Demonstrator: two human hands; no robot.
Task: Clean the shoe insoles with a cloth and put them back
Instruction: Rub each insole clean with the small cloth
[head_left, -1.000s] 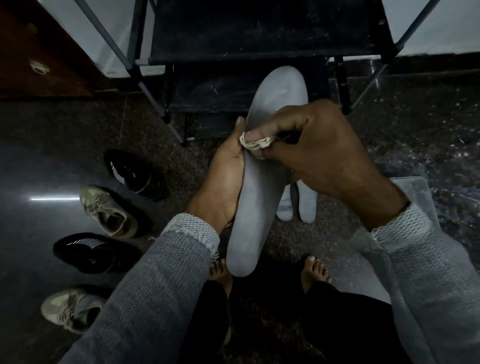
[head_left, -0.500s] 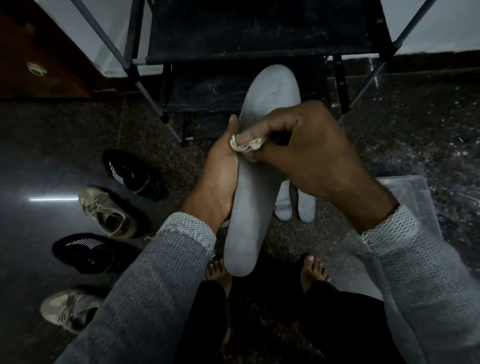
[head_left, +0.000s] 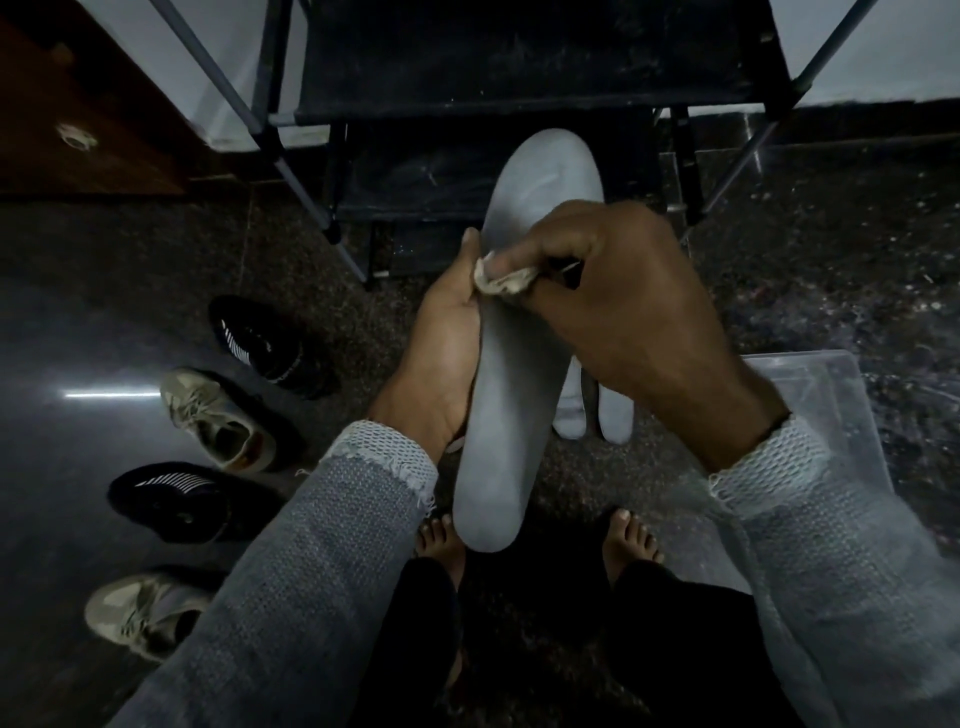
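Insole first: a long, flat grey foam insole (head_left: 511, 374) stands nearly upright in front of the person, cradled along its left edge by the left hand (head_left: 447, 353), whose palm and thumb hold it from the side. The right hand (head_left: 618, 306) pinches a small, crumpled off-white cloth (head_left: 501, 278) between thumb and forefinger and presses it against the insole's left edge at mid-length. Compared with a second ago, the cloth sits a little higher and further left, right against the left thumb, so the wiping stroke has travelled up and across; I judge the cleaning of this one is under way, not finished. Two more grey insoles (head_left: 595, 410) lie side by side on the dark speckled stone floor (head_left: 831, 270) just behind the held one, so none is back in a shoe yet. To the left, well apart from the hands, a row of shoes waits: a black sneaker with white stripes (head_left: 262, 343), a tan lace-up sneaker (head_left: 215, 415), another black striped sneaker (head_left: 176, 501) and a second tan sneaker (head_left: 137, 616). A dark metal-framed shoe rack (head_left: 519, 57) stands ahead, and a clear plastic box (head_left: 831, 410) sits by the right sleeve.
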